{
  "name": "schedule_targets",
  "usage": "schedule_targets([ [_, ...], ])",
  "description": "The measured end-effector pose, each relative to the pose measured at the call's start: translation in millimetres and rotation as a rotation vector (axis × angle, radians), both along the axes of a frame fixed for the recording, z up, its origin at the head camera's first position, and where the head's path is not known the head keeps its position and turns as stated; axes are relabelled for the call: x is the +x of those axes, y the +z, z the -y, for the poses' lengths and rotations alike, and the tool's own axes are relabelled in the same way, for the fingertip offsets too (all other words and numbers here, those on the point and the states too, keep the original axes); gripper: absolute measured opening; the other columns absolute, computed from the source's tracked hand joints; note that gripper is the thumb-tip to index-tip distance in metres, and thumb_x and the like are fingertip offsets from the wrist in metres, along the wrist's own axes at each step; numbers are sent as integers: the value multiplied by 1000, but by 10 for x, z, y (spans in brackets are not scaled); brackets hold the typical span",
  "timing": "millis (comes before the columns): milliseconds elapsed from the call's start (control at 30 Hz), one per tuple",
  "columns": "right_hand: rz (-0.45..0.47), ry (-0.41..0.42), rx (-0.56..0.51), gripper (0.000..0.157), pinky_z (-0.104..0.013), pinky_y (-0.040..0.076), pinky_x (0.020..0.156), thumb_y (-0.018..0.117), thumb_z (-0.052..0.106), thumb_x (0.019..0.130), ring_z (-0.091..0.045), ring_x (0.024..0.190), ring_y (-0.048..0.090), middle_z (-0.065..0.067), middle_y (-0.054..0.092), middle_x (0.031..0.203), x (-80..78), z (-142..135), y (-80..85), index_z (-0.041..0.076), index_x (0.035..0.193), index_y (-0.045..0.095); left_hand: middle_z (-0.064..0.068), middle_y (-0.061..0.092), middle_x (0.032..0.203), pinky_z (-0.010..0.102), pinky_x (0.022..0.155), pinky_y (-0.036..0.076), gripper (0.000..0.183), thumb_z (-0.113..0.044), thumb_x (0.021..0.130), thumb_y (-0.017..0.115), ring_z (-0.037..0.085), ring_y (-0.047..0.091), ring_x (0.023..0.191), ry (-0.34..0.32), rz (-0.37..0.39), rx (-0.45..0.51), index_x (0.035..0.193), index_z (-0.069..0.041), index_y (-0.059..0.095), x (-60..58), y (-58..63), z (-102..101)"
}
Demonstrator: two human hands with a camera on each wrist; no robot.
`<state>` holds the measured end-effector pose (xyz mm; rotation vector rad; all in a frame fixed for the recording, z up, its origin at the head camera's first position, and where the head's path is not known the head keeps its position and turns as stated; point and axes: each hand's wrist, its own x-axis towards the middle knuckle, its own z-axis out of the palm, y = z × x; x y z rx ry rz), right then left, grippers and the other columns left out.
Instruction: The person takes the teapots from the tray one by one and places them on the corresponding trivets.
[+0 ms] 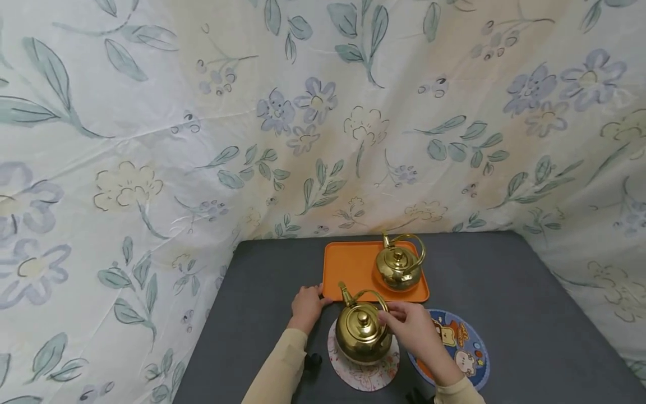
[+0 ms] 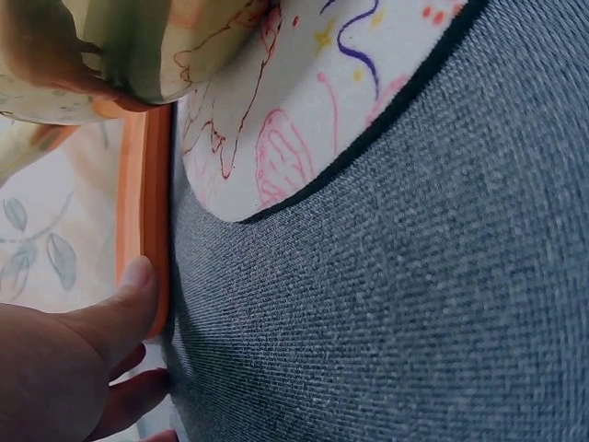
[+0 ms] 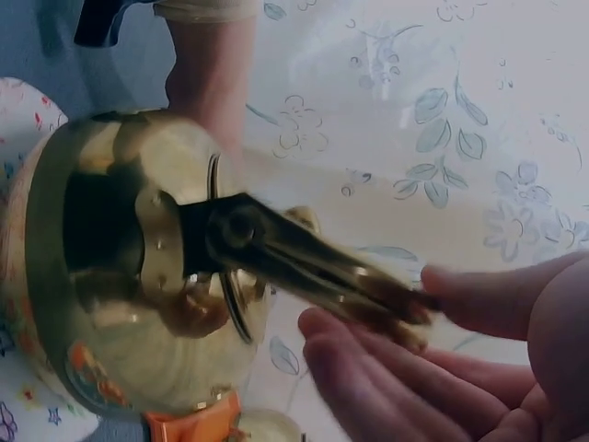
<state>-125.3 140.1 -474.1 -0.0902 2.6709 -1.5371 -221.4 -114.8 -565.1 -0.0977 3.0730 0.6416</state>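
A shiny gold kettle (image 1: 360, 334) stands over a round white mat with pink drawings (image 1: 364, 382); its spout points toward the back. My right hand (image 1: 416, 331) pinches the kettle's looped handle (image 3: 322, 272) between thumb and fingers at the right side. At the front left corner of an orange tray (image 1: 348, 269), my left hand (image 1: 305, 307) touches the rim, with its thumb (image 2: 129, 308) against the front wall and the other fingers around the left side. A second gold kettle (image 1: 398, 266) sits on the tray's right part.
A round blue mat with cartoon figures (image 1: 474, 348) lies to the right, partly under my right forearm. The dark grey table (image 1: 267, 275) ends at a floral cloth (image 1: 323, 140) hanging behind and at both sides.
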Motion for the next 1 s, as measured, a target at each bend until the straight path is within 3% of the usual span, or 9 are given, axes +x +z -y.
schedule_targets([
  [233,-74,-51,54,45,-43,59,84,67,50,95,-22,99,73,-5,76,111,-42,-92,-27,14,120,75,17,68,127,56,87,54,65,-43,85,78,40,64,106,1,7,-4,140,-13,62,-19,13,3],
  [300,-91,-63,65,45,-40,59,70,67,51,95,-17,75,71,-3,77,109,-65,-122,-24,15,120,75,17,68,127,55,87,54,65,-43,85,78,40,64,107,1,7,-10,140,-13,62,-22,12,7],
  [400,-95,-65,73,47,-30,44,45,69,51,93,-9,43,43,1,70,72,-108,-169,-9,16,124,73,16,68,128,55,87,54,64,-44,85,78,40,64,107,0,6,-20,140,-14,63,-30,2,10],
  [500,-95,-59,83,50,-24,28,37,71,47,93,-8,36,21,-2,50,49,-157,-217,10,14,130,69,15,68,129,55,88,54,64,-44,85,78,40,64,108,2,14,-20,140,-14,62,-38,-9,8],
  [600,-125,-68,103,52,-27,34,38,72,43,93,-18,34,32,-15,70,74,-213,-270,31,12,135,66,16,67,129,55,89,53,65,-44,85,77,40,64,108,6,23,-13,141,-14,62,-41,-21,4],
  [733,-162,-92,145,59,-49,58,68,68,46,95,-43,79,69,-25,62,136,-291,-344,93,9,141,60,15,68,129,55,89,53,65,-44,86,77,40,64,108,10,22,-8,141,-14,62,-38,-42,4],
  [833,-149,-95,161,66,-60,53,91,63,52,97,-50,120,60,-26,58,141,-348,-393,139,9,145,55,13,68,130,54,90,53,64,-44,86,77,39,64,109,16,18,-8,141,-14,62,-34,-50,5],
  [900,-139,-100,156,67,-60,52,94,61,53,97,-48,124,58,-25,58,140,-385,-420,156,9,147,54,13,68,130,54,90,53,64,-43,86,77,39,63,110,19,14,-6,141,-13,62,-31,-51,7],
  [1000,-149,-123,156,68,-50,57,80,60,53,98,-43,113,65,-25,62,135,-447,-452,166,5,146,54,13,68,130,54,90,53,64,-43,86,77,40,63,110,19,15,-3,141,-14,61,-32,-48,7],
])
